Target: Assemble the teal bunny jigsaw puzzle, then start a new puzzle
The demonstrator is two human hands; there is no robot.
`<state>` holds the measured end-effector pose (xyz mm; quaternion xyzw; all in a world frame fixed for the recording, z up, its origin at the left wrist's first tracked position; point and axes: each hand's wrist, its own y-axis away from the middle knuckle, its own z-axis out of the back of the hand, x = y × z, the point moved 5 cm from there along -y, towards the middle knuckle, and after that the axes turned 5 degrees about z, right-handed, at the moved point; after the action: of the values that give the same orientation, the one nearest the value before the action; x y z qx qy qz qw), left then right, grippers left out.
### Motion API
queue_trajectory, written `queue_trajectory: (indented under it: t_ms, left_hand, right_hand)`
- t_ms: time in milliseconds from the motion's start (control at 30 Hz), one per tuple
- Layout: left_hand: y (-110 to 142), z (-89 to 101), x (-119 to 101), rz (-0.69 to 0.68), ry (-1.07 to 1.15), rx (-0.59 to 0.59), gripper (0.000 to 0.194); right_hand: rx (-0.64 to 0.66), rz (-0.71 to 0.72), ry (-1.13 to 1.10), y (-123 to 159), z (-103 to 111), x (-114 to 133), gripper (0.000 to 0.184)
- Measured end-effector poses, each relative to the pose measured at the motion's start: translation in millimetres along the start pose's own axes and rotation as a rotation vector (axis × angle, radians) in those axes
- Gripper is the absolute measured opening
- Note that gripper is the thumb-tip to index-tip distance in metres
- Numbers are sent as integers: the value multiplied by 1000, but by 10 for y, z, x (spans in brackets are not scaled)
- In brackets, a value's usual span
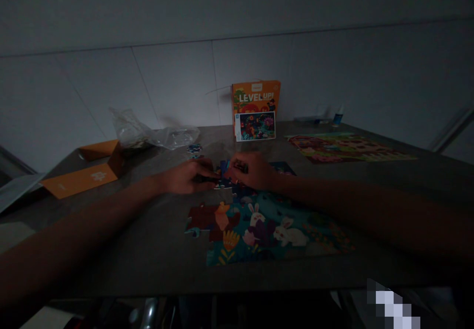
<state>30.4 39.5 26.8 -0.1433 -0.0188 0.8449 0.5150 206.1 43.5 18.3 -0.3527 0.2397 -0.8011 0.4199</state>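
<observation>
My L hand (pixel 190 176) is at the far L part of the part-built rabbit jigsaw (pixel 274 230), back up, fingers bent, tips at its L edge. A dark gap shows btwn fingers & thumb, but it's too dim to see if a pc sits in there, so can't tell if that grip's clamped on anything. My R hand (pixel 255 170) is over the jigsaw's far part, just beside the L; fingers curled in, thumb & index tips close together above a reddish patch. Can't tell if they meet or pinch a pc.

Jigsaw lies flat on the grey table (pixel 140 255) right in front of me, w/ a notch in its L edge, nearer me than my fingertips. Loose pcs (pixel 194 148) lie past its far L. Orange LEVEL UP! box (pixel 255 97) stands behind it, w/ the pic card (pixel 257 126) upright in front of the box. Clear plastic bag (pixel 148 134) = far L of the jigsaw; orange open carton (pixel 81 181) = L of it. 2nd puzzle (pixel 344 149) = far R, small bottle (pixel 338 118) beyond that.
</observation>
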Motion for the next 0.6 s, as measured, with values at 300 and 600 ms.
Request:
queue_trajectory:
  t_ms: [300,600]
  left_hand:
    - [4,6,-10,-29,-4,-10,26]
    - [-10,-14,22,-50,63,-42,28]
  right_hand:
    - [122,54,18,22,-49,32,6]
    - [98,-53,11,9,-9,2,30]
